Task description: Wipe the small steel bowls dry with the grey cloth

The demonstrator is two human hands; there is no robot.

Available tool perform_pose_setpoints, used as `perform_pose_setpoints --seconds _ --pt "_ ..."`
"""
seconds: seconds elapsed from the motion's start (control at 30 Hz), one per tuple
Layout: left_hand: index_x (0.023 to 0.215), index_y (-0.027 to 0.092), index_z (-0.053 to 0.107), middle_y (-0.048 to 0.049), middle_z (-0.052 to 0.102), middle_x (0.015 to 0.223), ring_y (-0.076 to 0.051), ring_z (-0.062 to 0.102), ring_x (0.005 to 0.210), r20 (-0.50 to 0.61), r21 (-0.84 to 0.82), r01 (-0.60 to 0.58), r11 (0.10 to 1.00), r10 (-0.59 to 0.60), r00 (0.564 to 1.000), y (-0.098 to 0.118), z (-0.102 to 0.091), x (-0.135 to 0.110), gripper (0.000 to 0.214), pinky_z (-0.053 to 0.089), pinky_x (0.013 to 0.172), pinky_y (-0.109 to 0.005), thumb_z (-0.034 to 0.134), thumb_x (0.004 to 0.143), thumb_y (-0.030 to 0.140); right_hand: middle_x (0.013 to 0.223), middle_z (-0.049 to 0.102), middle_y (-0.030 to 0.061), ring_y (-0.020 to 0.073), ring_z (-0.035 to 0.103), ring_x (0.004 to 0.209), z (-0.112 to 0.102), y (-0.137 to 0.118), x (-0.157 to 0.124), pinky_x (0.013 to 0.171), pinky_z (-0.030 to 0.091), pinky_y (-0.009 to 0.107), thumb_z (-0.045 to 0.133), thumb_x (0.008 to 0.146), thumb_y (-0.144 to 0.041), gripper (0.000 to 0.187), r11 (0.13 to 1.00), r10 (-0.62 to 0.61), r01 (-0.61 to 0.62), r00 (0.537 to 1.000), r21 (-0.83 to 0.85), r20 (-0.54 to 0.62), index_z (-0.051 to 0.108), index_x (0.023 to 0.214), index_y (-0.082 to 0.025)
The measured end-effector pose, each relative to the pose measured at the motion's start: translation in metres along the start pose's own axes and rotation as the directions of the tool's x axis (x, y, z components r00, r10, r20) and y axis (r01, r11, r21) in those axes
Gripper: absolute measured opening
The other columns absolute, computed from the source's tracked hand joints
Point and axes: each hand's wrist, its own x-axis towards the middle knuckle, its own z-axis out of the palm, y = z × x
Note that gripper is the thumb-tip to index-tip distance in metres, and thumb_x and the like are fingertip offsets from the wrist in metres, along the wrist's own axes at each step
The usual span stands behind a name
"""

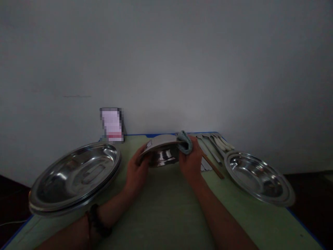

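Observation:
A shiny metal basin (163,157) is held up in front of me, tilted above the table. My left hand (137,170) grips its left rim, thumb toward me and the other fingers mostly hidden behind. On the right rim lies a folded grey-blue cloth (185,143), pinched over the edge by my right hand (191,159). Several stacked metal basins (75,177) stand at my left. Another shallow metal basin (257,177) rests at the right.
The green table (166,215) meets a grey wall at its far edge. A pair of brown chopsticks (213,166), several metal utensils (209,149) and white-handled cutlery (223,143) lie right of my hands. A blurred phone-like object (112,123) leans on the wall.

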Motion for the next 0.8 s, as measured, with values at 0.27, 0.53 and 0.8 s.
perform_pose_setpoints --seconds 0.27,0.53,0.8 --pt "0.107 0.017 0.066 -0.0096 0.072 0.103 -0.025 0.066 0.096 0.094 -0.239 0.191 0.952 -0.174 0.98 -0.008 0.01 0.003 0.042 0.052 0.083 -0.035 0.069 0.072 0.039 0.107 0.064 0.0135 0.0241 0.058 0.107 0.02 -0.019 -0.015 0.094 0.042 0.042 0.046 0.085 -0.033 0.033 0.947 0.308 -0.303 0.951 0.102 -0.03 0.054 0.111 -0.015" --pt "0.119 0.02 0.058 -0.0101 0.065 0.119 -0.025 0.064 0.099 0.13 -0.29 0.21 0.934 -0.179 0.975 -0.01 0.012 0.0 0.047 0.055 0.075 -0.033 0.066 0.075 0.035 0.094 0.067 0.0129 0.0246 0.062 0.091 0.018 -0.011 -0.008 0.081 0.046 0.039 0.048 0.084 -0.041 0.033 0.926 0.376 -0.374 0.927 0.047 -0.018 0.06 0.098 -0.014" --pt "0.094 0.016 0.069 -0.0053 0.072 0.087 -0.02 0.066 0.079 0.066 -0.11 0.048 0.993 -0.041 0.997 -0.011 0.001 0.008 0.037 0.053 0.067 -0.027 0.072 0.068 0.042 0.072 0.067 0.0028 0.0198 0.062 0.066 -0.003 0.002 0.008 0.062 0.045 0.031 0.058 0.076 -0.03 0.017 0.988 0.076 -0.082 0.996 -0.13 -0.051 0.062 0.088 -0.019"
